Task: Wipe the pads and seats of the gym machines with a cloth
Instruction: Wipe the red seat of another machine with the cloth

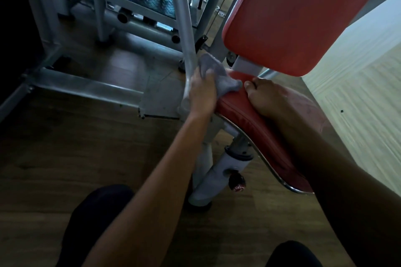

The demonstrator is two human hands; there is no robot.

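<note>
Gripping the cloth point(217, 71), the left hand point(204, 91) is at the seat's point(249, 121) far corner; the right hand point(263, 96) rests open alongside. The seat's length runs back toward the person.

Print on the red knob point(237, 186) is unreadable.

The red seat point(243, 115) is a padded, stitched vinyl cushion with a chrome rim beneath, lying roughly level. The grey cloth point(213, 71) is crumpled into a wad at the seat's far left corner, touching its edge, gripped by the left hand point(202, 93). The red back pad point(303, 13), smooth and round-cornered, rises tilted just beyond the seat's far end.
</note>
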